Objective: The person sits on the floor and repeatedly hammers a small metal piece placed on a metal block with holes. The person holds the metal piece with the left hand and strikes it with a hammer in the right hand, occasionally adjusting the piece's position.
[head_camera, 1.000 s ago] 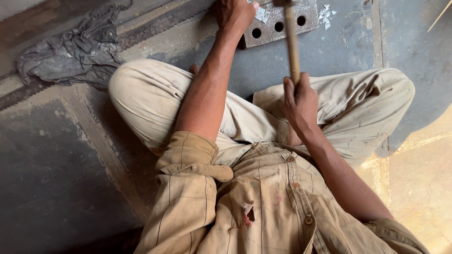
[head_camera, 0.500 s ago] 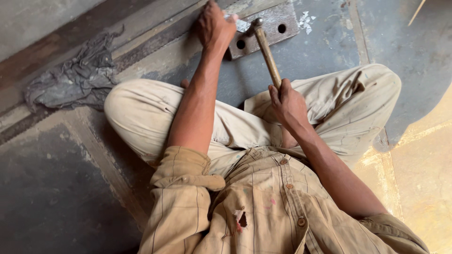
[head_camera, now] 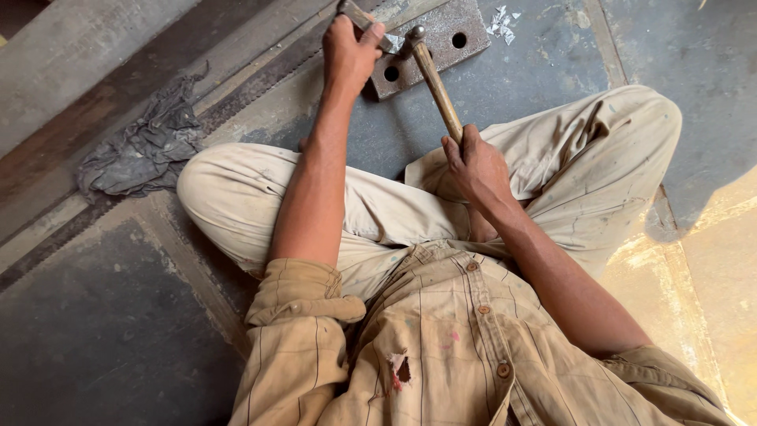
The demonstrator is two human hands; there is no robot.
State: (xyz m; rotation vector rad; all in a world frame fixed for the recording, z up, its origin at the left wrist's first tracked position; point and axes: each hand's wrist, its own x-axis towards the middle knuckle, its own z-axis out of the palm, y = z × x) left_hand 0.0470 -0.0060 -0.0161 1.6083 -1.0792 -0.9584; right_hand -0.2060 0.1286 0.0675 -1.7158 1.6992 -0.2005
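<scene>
I sit cross-legged on a dark floor. My right hand (head_camera: 473, 162) grips the wooden handle of a hammer (head_camera: 432, 79), whose metal head is down by my left hand. My left hand (head_camera: 348, 49) is closed around a short metal rod or chisel (head_camera: 356, 14) held against a grey steel plate (head_camera: 451, 35) with round holes. A small pale scrap lies where the hammer head meets the plate. The rod's tip is hidden behind my fingers.
A crumpled grey rag (head_camera: 142, 146) lies on the floor at the left, beside a long metal rail (head_camera: 236, 87). Pale shavings (head_camera: 501, 20) are scattered by the plate's right end. A lighter yellowish floor patch (head_camera: 710, 260) is at the right.
The hammer has swung down from raised to its head at the plate next to my left hand. The view has shifted, so the plate and hands sit lower and more to the right.
</scene>
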